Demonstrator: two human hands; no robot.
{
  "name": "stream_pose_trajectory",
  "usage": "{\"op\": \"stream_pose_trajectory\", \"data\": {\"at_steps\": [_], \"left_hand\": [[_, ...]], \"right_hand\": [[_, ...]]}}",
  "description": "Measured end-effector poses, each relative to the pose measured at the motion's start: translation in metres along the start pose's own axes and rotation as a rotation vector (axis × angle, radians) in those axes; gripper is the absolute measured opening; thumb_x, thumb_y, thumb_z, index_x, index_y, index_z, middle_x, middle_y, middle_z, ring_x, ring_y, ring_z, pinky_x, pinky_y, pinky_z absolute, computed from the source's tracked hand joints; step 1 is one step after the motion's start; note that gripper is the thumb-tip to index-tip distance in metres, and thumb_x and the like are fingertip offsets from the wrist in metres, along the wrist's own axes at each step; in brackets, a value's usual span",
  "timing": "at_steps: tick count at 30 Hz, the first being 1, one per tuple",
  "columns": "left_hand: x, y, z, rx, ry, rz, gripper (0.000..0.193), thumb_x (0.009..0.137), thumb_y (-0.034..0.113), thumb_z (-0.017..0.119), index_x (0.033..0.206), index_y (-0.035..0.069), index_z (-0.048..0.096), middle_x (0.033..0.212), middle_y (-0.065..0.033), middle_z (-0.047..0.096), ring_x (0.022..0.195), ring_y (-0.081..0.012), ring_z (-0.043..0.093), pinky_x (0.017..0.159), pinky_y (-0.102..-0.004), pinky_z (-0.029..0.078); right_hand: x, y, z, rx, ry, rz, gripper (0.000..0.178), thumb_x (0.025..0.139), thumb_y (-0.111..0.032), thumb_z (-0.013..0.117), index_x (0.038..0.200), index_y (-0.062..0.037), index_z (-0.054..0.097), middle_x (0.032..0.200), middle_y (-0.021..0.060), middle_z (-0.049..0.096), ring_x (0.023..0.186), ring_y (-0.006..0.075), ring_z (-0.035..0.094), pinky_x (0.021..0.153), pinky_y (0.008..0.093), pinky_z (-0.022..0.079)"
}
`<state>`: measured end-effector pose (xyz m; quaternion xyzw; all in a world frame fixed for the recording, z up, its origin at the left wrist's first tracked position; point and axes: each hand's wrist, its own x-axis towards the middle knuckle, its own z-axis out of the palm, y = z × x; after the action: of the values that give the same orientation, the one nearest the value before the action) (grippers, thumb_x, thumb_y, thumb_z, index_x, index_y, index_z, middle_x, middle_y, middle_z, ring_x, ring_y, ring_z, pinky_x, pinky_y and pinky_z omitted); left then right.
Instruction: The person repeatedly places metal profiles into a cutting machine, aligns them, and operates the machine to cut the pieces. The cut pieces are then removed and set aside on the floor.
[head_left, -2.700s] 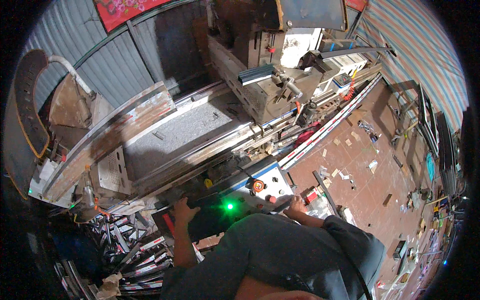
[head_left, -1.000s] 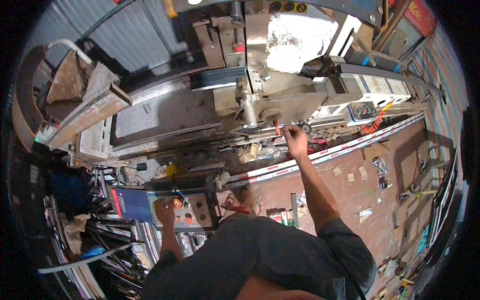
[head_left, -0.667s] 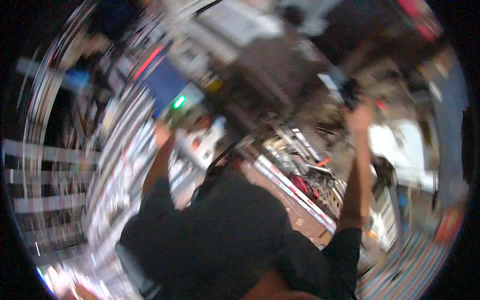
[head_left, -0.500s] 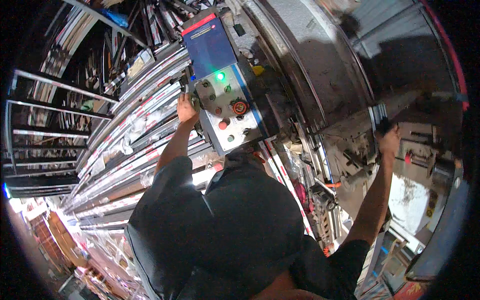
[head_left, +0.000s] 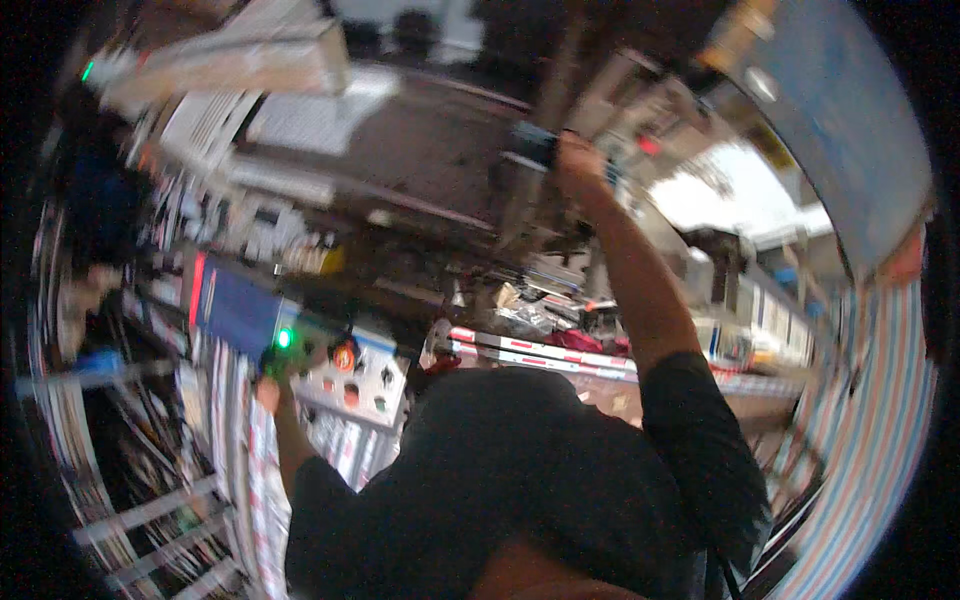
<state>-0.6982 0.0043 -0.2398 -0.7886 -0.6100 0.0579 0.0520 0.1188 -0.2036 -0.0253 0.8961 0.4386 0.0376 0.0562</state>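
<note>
Blue-grey, a short metal bar [head_left: 533, 146] is lying at the right hand [head_left: 581, 160]; the left hand [head_left: 268, 394] is hanging beside a white, rectangular control panel [head_left: 367, 385]. Blur is hiding whether their fingers are clamping.

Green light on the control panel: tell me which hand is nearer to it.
Left. The left hand is at the edge of the control panel, just below the green light in the picture; the right hand is much farther, up and to the right.

A striped sheet [head_left: 882, 410] hangs at far right.
</note>
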Motion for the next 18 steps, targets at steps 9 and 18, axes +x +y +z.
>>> {"op": "stream_pose_trajectory", "data": {"at_steps": [9, 18], "left_hand": [[-0.023, 0.037, -0.033, -0.293, 0.348, -0.166, 0.04, 0.103, 0.046, 0.071, 0.091, 0.009, 0.072, 0.085, -0.0165, 0.078, 0.065, -0.0429, 0.074, 0.056, -0.0547, 0.059], [0.017, 0.215, -0.174, -0.788, 0.509, 0.469, 0.04, 0.091, 0.022, 0.088, 0.125, 0.005, 0.074, 0.122, -0.0194, 0.071, 0.128, -0.0424, 0.06, 0.112, -0.0532, 0.047]], "right_hand": [[-0.024, -0.02, -0.053, 0.127, -0.08, 0.18, 0.067, 0.094, -0.032, 0.079, 0.149, -0.0077, 0.049, 0.148, 0.0141, 0.065, 0.141, 0.0358, 0.061, 0.112, 0.0569, 0.047], [-0.02, -0.025, -0.041, 0.262, 0.008, 0.095, 0.06, 0.099, -0.018, 0.068, 0.154, -0.003, 0.051, 0.156, 0.0204, 0.056, 0.147, 0.0417, 0.055, 0.121, 0.0706, 0.039]]}}
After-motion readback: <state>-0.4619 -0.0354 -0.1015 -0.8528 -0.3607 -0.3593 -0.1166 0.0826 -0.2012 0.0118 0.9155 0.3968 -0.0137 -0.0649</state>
